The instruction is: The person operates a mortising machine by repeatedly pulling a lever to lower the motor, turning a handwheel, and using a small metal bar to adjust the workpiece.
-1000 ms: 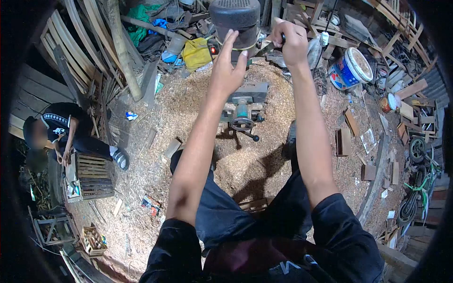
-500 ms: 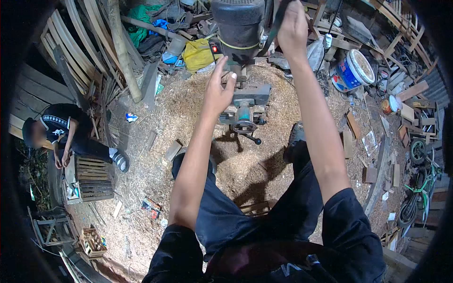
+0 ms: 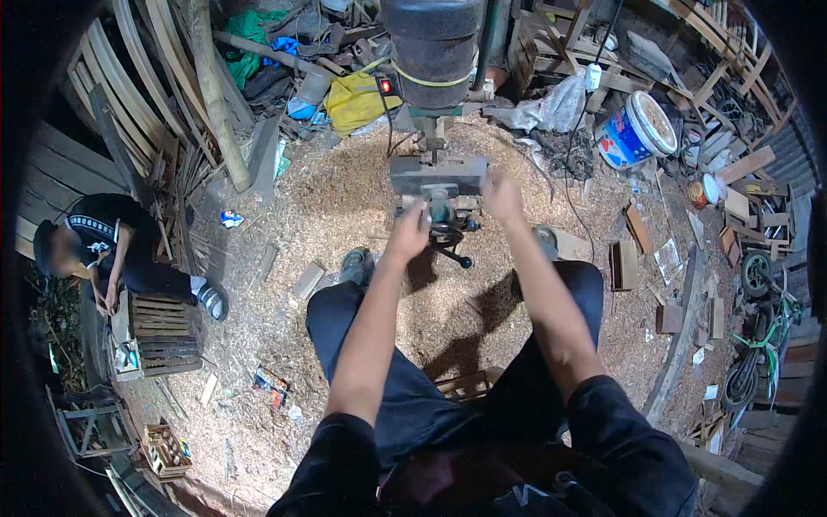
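Clamp (image 3: 441, 209) sits straight ahead, below the dark motor (image 3: 433, 52). Its grey bar (image 3: 455, 171) lies crosswise: long axis runs left to right in the view, roughly level. Drill bit (image 3: 434, 157) points down toward the bar; contact not resolved.

Left hand (image 3: 409, 233): just beside the handwheel (image 3: 446, 234), thumb raised, fingers partly curled; cannot tell whether it grips the rim. Right hand (image 3: 503, 198): blurred, at the bar's right end; cannot tell if its fingers are apart or clamped on anything. The two hands are apart from each other.

Risks (judgement): switch (image 3: 385, 86) glows red, so power may be on; fingers straying under the bit could be cut. A poorly tightened clamp could let its load twist. Ball knob (image 3: 465, 262) juts out and could catch a knuckle if swung. Shavings (image 3: 345, 189) reaching the clamp's slides could make them bind.
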